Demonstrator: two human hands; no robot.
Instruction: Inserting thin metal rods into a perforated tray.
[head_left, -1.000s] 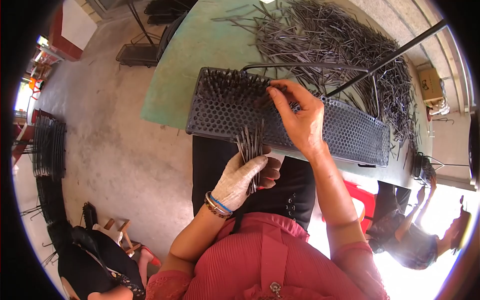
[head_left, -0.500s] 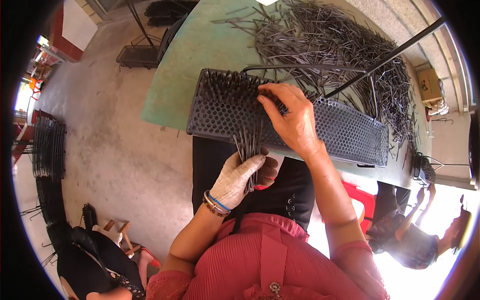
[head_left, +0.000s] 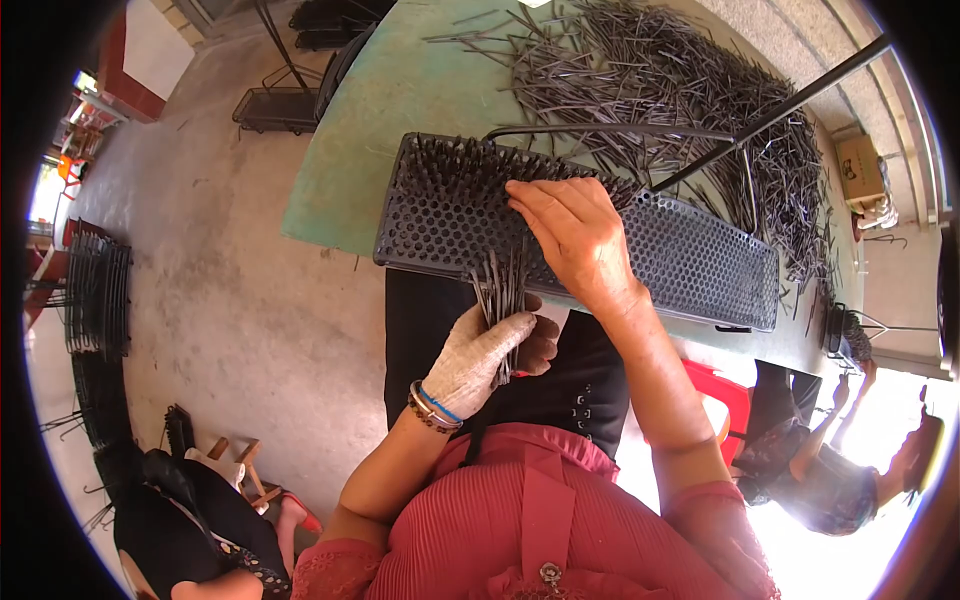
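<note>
My left hand [head_left: 485, 350], in a pale work glove, grips a bundle of thin dark metal rods [head_left: 500, 290] just below the near edge of a black perforated tray [head_left: 690, 260]. My right hand [head_left: 575, 235], bare, lies on the tray's top near its middle, fingertips pointing left at the rods standing in the holes. The left part of the tray [head_left: 450, 185] is filled with upright rods; the right part shows bare holes. Whether my right fingers pinch a rod I cannot tell.
A big heap of loose dark rods [head_left: 650, 70] covers the green table [head_left: 400, 90] behind the tray. A long black bar [head_left: 770, 115] slants across it. Wire racks [head_left: 95, 290] stand on the concrete floor at left. Another person [head_left: 830, 480] sits at lower right.
My right hand has slid left and nearer along the tray's top. The gloved left hand with the bundle has stayed almost in place.
</note>
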